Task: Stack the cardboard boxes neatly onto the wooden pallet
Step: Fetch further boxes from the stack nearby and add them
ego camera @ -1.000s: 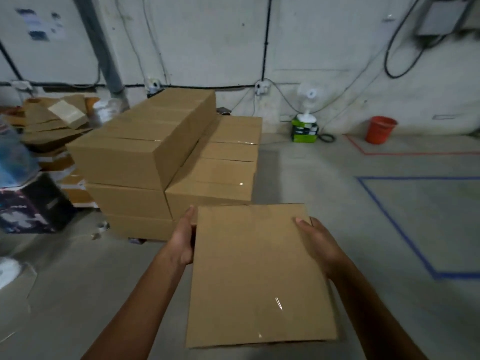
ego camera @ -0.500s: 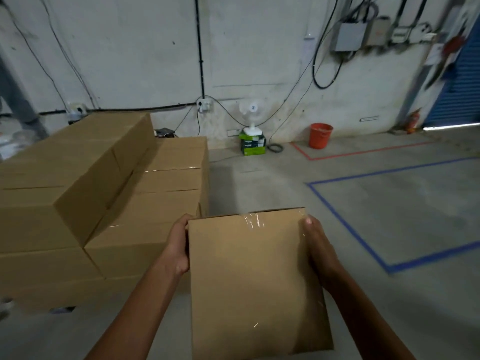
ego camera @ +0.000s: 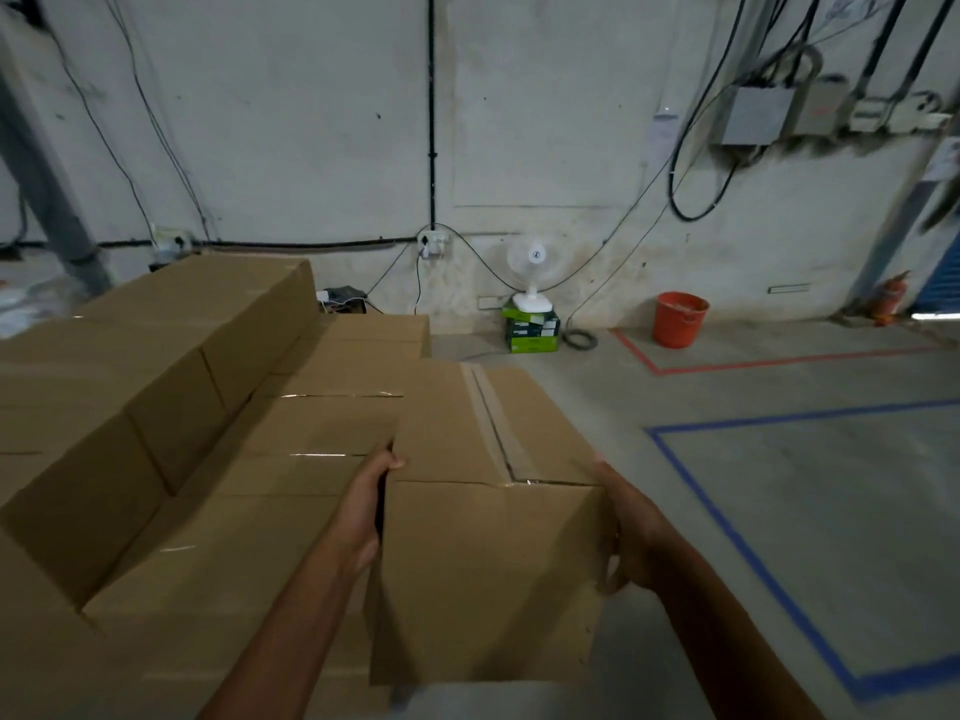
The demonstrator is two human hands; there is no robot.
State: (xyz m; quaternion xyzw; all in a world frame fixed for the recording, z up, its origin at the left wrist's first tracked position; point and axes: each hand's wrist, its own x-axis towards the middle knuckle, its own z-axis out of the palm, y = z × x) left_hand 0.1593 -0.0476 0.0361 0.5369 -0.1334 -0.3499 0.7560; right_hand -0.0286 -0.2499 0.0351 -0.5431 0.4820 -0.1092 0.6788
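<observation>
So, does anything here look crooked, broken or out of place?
Nothing looks damaged or spilled. The stacked boxes sit in straight rows, the left row higher than the right. The carried box is gripped between the left hand and right hand. Only quirk: a small fan perched on a green box by the wall.

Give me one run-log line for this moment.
phase: carry | carried box: held beside stacked boxes | left hand: grips left side | right hand: grips right side
</observation>
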